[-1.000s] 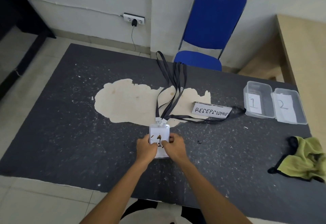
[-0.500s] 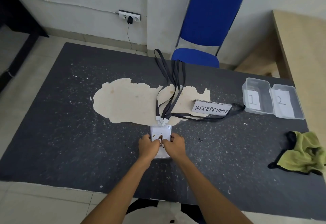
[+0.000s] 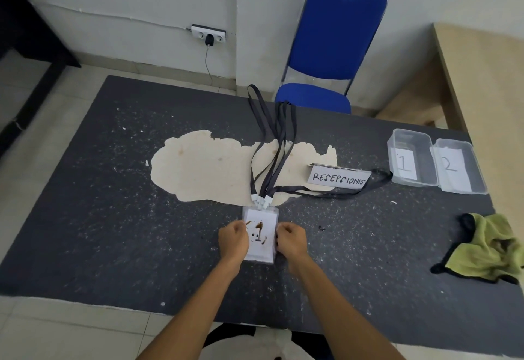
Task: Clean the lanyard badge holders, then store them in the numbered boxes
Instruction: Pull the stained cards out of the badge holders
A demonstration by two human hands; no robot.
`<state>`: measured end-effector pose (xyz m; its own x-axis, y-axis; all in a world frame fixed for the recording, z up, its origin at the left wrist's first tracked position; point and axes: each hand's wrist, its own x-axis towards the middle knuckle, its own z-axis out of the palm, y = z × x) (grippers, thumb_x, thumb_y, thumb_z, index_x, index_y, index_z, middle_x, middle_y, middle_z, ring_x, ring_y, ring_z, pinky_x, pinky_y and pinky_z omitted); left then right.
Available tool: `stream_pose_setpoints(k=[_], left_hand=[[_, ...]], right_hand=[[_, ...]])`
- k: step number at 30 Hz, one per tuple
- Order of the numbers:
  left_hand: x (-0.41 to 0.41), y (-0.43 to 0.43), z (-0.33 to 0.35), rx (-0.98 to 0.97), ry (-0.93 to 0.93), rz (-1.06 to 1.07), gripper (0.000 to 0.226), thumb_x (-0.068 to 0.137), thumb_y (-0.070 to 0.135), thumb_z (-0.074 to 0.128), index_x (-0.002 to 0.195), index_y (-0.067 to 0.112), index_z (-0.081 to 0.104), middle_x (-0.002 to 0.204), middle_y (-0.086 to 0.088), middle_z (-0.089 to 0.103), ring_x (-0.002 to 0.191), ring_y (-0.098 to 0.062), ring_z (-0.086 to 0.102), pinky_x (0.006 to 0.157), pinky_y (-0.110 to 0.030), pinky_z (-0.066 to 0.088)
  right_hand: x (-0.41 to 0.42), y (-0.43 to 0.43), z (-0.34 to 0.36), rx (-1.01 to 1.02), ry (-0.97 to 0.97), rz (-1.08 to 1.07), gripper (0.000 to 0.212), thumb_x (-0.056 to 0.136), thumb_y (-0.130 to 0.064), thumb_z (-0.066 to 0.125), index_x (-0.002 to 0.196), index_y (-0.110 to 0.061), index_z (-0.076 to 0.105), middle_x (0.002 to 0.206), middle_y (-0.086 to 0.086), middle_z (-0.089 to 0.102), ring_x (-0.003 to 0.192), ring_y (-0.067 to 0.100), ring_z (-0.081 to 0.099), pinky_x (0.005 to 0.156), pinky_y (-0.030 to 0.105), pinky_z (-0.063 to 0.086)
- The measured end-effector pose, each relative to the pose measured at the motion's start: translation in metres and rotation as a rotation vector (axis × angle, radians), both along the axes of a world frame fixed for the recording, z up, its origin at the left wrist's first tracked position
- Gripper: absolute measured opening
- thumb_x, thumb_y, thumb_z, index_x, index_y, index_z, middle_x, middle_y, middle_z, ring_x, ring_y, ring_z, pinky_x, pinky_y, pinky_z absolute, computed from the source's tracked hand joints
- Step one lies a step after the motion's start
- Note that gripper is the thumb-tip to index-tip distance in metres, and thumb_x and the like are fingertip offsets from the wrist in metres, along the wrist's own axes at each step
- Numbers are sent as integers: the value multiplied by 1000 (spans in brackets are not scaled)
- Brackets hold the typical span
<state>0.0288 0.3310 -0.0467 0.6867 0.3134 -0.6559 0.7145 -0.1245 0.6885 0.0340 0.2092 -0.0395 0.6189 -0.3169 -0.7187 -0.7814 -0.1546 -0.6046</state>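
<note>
1. Pinching the left edge of the badge holder [image 3: 261, 235] with the curled left hand [image 3: 234, 239].
2. Pinching its right edge with the curled right hand [image 3: 292, 242].
3. Lying flat on the dark table [image 3: 113, 218], near the front edge, brown smears on top.
4. Well apart on the right: box 1 [image 3: 425, 161], box 2 [image 3: 470, 166], green cloth [image 3: 490, 249].

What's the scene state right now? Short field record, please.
badge holder: flat on the table, brown smears on its front, not yet wiped
left hand: grips the holder's left edge
right hand: grips the holder's right edge
lanyards: dark straps clipped at the holder's top, trailing to the far edge
box 1, box 2: side by side, far right, no holders inside
green cloth: crumpled at right, untouched
sign: reads RESEPSIONIS, left of box 1
</note>
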Motion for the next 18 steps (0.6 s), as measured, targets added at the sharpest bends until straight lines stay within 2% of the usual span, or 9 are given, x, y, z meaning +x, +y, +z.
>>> stream_pose_setpoints(k=[1, 3, 6, 9, 12, 15, 18], left_hand=[[0, 0, 2, 0, -1, 4, 32, 99, 19, 39, 81, 2, 61, 91, -24, 68, 78, -30, 66, 62, -35, 48], [1, -1, 5, -5, 4, 2, 33, 99, 18, 39, 82, 2, 63, 88, -19, 69, 83, -32, 68, 64, -35, 51], [0, 0, 6, -14, -6, -17, 32, 97, 17, 43, 81, -1, 64, 82, -16, 69, 74, -27, 63, 61, -34, 46], [-2, -1, 9, -4, -30, -30, 29, 95, 18, 47, 75, 3, 63, 73, -12, 63, 69, -21, 57, 60, -32, 43], [-3, 0, 14, 18, -85, -27, 30, 95, 17, 51, 76, 0, 67, 74, -9, 66, 70, -19, 59, 60, -33, 47], [-2, 0, 25, 23, -135, -25, 23, 95, 16, 54, 76, 13, 67, 75, -1, 67, 74, -18, 64, 64, -36, 54], [-2, 0, 32, 27, -141, -18, 16, 95, 16, 56, 96, 14, 72, 86, 2, 67, 77, -14, 66, 64, -30, 58]], right_hand=[[0, -1, 0, 0, -5, -12, 20, 93, -11, 47, 84, -13, 64, 86, 9, 69, 78, 22, 64, 68, 37, 56], [0, -4, 1, -3, -16, -37, 18, 94, -9, 48, 88, -11, 65, 86, 8, 69, 74, 19, 62, 63, 33, 54], [-1, -8, 2, -7, -19, -46, 18, 93, -10, 49, 87, -10, 66, 83, 7, 67, 69, 16, 57, 61, 30, 50], [0, -11, 5, -13, -46, -28, 16, 93, -10, 51, 88, -11, 67, 86, 7, 69, 74, 18, 60, 67, 31, 53], [0, -13, 9, -36, -104, -4, 13, 93, -11, 53, 91, -12, 66, 88, 4, 70, 81, 19, 65, 74, 36, 58], [-1, -13, 11, -35, -129, 19, 12, 92, -12, 54, 97, -12, 65, 92, 3, 70, 87, 20, 67, 77, 42, 58], [-1, -13, 15, 18, -132, -8, 13, 92, -9, 52, 95, -13, 64, 92, 5, 71, 87, 22, 68, 74, 38, 59]])
